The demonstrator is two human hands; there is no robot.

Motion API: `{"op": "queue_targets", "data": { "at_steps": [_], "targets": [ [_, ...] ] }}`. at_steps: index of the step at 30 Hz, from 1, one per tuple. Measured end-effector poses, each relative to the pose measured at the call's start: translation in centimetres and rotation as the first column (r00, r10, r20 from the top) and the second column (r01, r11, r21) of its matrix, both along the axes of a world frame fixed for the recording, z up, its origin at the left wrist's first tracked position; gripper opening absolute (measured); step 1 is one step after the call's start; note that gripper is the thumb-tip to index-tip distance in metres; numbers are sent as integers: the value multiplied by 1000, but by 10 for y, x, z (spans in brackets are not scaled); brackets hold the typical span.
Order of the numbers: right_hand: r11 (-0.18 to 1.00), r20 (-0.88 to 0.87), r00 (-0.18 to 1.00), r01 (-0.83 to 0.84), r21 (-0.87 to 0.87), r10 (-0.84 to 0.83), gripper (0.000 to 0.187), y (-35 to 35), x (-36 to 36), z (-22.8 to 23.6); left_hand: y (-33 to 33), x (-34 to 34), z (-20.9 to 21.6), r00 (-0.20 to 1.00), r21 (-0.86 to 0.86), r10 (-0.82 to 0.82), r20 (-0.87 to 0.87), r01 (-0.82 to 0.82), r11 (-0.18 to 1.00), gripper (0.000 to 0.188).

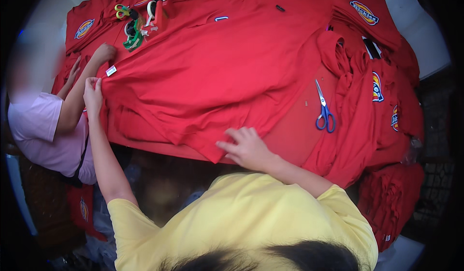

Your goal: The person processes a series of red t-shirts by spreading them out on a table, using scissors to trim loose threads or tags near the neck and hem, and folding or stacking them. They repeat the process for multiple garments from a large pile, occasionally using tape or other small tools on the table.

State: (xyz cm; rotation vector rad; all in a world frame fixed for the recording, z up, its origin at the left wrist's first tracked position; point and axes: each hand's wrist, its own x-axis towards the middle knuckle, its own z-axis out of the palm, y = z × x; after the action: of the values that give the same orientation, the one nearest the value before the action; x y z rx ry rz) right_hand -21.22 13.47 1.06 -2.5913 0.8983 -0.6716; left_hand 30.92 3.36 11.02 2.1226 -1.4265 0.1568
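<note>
A large red shirt (208,77) lies spread over the table in front of me. At its left end, next to a small white label (111,71), my left hand (93,92) pinches the edge of the cloth. My right hand (249,149) is over the shirt's near corner, fingers apart and gripping nothing. A pair of blue-handled scissors (325,110) rests on the red table surface (285,143) to the right of the shirt.
Green (134,35) and red (158,17) tape dispensers stand at the far left beside yellow-handled scissors (123,12). Crumpled red garments (355,102) with logo patches heap along the right. A co-worker in a pale pink shirt (38,126) works close by on the left.
</note>
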Motion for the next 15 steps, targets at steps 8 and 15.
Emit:
{"op": "queue_targets", "data": {
  "at_steps": [8, 15],
  "targets": [
    [727, 433, 862, -473, 498, 264, 9, -25, -36, 32, 42, -10, 40, 414, -244, -375, -829, 336, 910, 27],
    [504, 486, 682, -195, 842, -547, 21, -16, -213, 70, 106, -38, 10, 152, -31, -138, -979, 555, 831, 30]
  ]
}}
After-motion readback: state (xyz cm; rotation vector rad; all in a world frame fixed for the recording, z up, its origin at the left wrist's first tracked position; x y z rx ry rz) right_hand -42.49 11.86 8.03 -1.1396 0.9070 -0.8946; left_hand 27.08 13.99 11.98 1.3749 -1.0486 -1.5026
